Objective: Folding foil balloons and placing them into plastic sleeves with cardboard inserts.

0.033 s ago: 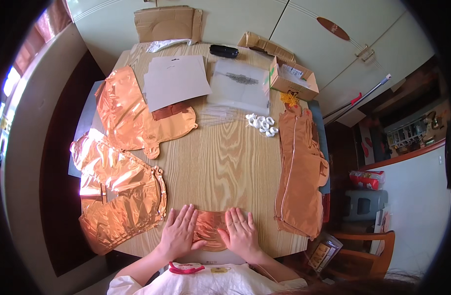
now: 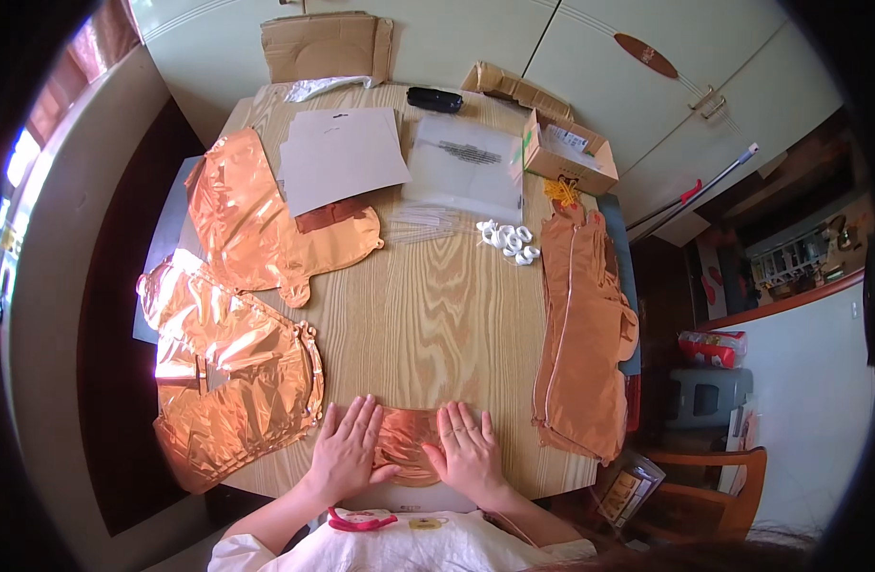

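Observation:
A copper-coloured foil balloon (image 2: 405, 446), flat and folded, lies at the near edge of the table. My left hand (image 2: 349, 448) presses flat on its left side, fingers stretched forward. On its right side rests my right hand (image 2: 471, 453), palm down with fingers spread. Neither hand grips anything. More flat foil balloons (image 2: 232, 381) in the same shiny copper lie in a pile to the left. Another foil balloon (image 2: 247, 214) is spread out beyond them. On the right is a stack of folded copper foil balloons (image 2: 582, 334).
White ribbon rolls (image 2: 507, 242) sit right of centre. Behind are grey cardboard sheets (image 2: 345, 157), clear plastic bags (image 2: 463, 172), a black case (image 2: 434, 99) and an open cardboard box (image 2: 573, 153). Thin clear strips (image 2: 423, 223) lie before the bags. A wooden chair (image 2: 733, 496) stands at the lower right.

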`<state>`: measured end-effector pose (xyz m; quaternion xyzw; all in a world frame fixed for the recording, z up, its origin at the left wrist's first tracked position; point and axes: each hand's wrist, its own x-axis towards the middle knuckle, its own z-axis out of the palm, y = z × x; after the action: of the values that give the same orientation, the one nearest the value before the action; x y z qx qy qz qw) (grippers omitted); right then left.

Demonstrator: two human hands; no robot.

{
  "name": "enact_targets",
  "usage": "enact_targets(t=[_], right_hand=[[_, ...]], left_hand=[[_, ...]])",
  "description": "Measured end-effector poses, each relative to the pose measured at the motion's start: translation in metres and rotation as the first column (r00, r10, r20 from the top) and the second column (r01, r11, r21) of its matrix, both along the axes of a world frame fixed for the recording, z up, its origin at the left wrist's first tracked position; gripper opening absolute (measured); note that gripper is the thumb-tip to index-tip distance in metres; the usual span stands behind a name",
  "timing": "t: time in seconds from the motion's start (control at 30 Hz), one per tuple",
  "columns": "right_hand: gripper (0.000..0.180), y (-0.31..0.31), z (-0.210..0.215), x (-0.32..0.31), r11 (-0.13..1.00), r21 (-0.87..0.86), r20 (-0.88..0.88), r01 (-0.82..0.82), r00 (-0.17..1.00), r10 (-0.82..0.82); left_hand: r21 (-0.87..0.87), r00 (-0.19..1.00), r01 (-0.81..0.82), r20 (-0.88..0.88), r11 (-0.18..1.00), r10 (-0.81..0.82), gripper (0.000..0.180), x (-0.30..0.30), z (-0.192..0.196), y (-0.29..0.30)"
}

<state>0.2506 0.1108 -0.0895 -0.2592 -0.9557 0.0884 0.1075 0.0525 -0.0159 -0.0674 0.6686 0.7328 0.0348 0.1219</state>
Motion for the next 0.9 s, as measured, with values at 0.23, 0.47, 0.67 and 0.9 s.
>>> enact_targets(t=[0.23,0.47,0.67,0.9], right_hand=[[0.103,0.001,0.008,0.007,0.993,-0.113,-0.002,-0.032,0.999,0.032],[0.114,-0.002,0.004,0.01,0.99,-0.137,0.103,-0.022,0.994,0.037],[0.116,-0.003,0.005,0.008,0.985,-0.173,0.219,0.015,0.975,0.024],[0.114,-0.006,0.007,0.008,0.989,-0.143,0.287,0.039,0.958,0.003]], left_hand=[[-0.001,0.995,-0.065,-0.072,0.998,0.065,0.095,-0.001,0.002,-0.01],[0.062,0.99,-0.116,-0.076,0.991,0.121,0.083,-0.005,0.003,-0.01],[0.268,0.98,0.155,0.082,0.951,-0.183,0.069,0.012,0.009,0.049],[0.241,0.951,0.286,0.046,0.927,-0.305,0.078,0.024,-0.011,0.058]])
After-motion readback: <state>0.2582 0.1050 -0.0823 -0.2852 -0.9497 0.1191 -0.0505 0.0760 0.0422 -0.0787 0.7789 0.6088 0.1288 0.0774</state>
